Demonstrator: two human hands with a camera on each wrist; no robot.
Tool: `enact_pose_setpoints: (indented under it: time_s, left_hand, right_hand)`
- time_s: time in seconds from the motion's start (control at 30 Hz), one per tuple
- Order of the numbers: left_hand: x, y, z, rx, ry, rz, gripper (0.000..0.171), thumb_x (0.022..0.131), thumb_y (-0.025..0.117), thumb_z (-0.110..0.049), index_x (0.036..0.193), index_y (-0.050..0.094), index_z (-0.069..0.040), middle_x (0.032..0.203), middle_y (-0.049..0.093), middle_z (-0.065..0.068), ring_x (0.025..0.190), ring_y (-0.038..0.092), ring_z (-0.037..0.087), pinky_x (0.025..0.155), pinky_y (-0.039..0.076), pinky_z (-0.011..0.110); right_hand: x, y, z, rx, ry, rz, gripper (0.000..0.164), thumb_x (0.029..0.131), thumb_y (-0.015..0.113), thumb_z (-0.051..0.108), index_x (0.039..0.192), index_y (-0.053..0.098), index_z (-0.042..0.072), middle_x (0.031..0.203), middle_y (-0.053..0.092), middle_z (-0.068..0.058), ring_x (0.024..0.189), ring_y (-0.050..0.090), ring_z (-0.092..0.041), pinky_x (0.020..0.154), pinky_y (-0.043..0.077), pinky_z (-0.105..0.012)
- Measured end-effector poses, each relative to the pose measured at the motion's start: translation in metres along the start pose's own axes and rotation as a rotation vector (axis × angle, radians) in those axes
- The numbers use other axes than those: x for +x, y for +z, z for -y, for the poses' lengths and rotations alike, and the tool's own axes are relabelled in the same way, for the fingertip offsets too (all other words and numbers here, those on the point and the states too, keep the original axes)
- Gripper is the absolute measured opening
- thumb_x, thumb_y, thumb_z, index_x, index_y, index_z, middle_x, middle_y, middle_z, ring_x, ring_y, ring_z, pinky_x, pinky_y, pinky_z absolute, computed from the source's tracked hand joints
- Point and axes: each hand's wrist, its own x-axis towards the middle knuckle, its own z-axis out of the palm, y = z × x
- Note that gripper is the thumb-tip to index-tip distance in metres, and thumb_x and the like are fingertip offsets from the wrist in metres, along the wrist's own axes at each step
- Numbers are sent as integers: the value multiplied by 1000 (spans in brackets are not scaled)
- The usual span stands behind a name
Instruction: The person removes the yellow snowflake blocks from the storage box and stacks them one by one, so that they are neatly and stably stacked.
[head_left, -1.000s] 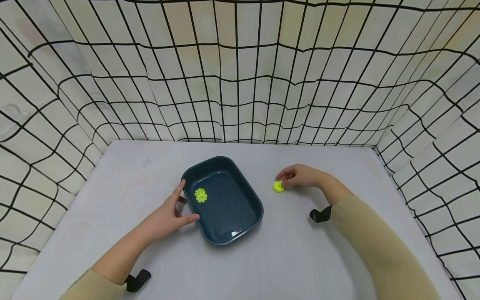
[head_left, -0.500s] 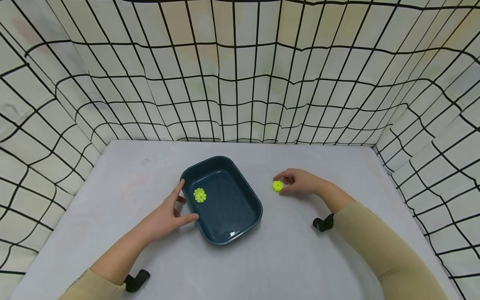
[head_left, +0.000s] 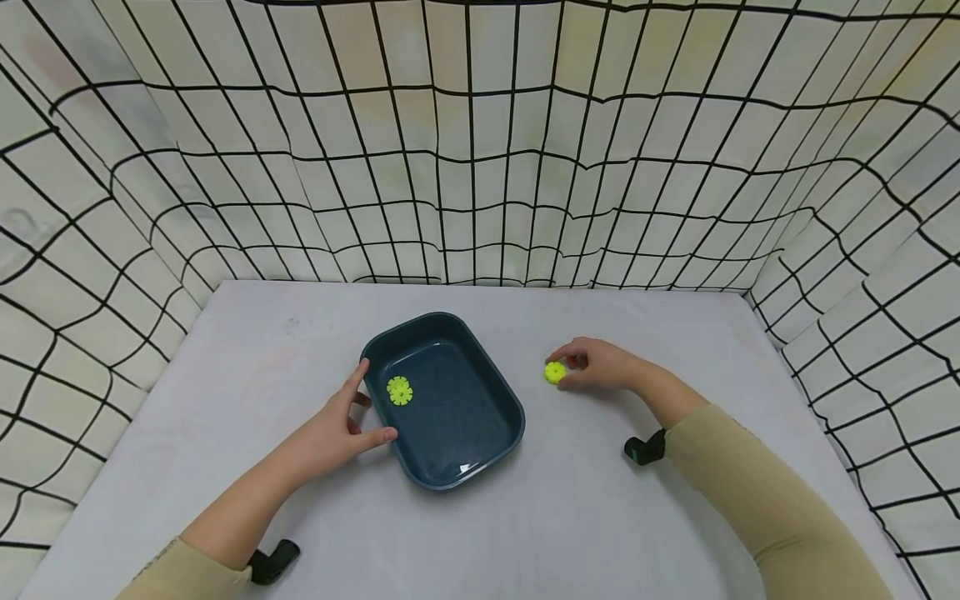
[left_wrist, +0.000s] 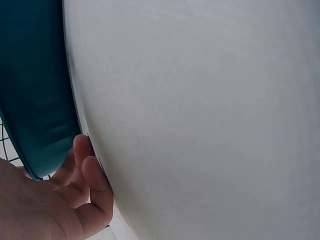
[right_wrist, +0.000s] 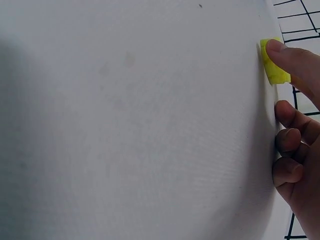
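Observation:
My left hand (head_left: 330, 433) rests against the left side of a dark blue-green rectangular tray (head_left: 480, 408). Its forefinger and thumb are spread, their tips at the rim; in the left wrist view the other fingers bend beside the tray's outer wall. A yellow-green flower-shaped notched disc (head_left: 401, 391) lies inside the tray near its left wall. Right of the tray, my right hand (head_left: 603, 364) pinches another yellow flower-shaped piece (head_left: 554, 372) between thumb and forefinger at the table. That yellow piece (right_wrist: 274, 65) looks thick from the side in the right wrist view; its far side is hidden.
A white-covered table (head_left: 585, 508) carries everything. Black netting (head_left: 480, 183) over pale walls encloses its back and both sides. Black wrist camera mounts (head_left: 647, 448) stick out from both sleeves.
My right hand has shifted slightly, and its forefinger and thumb now sit on either side of the yellow piece. The left hand and tray stay in place.

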Motion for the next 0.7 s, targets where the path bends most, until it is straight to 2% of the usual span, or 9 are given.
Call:
enact_pose_setpoints:
  time_s: [0.43,0.7]
  left_hand:
    - [-1,-2,-1,0,-6,-2,118,82,77,-51,160,-5,-17,133,49,22,82,54,21,65,47,34]
    - [0,0,-1,5,-7,-2,118,82,77,-52,160,-5,-18,133,49,22,83,54,21,65,47,33]
  right_hand:
    - [1,-1,-2,-21,-11,-6,46,86,79,30,129,66,23,103,54,-1,95,48,-19,82,41,-36]
    - [2,-7,-6,11,-57,-60,45,87,78,28,130,65,19,101,60,1,82,53,-19,74,44,-35]
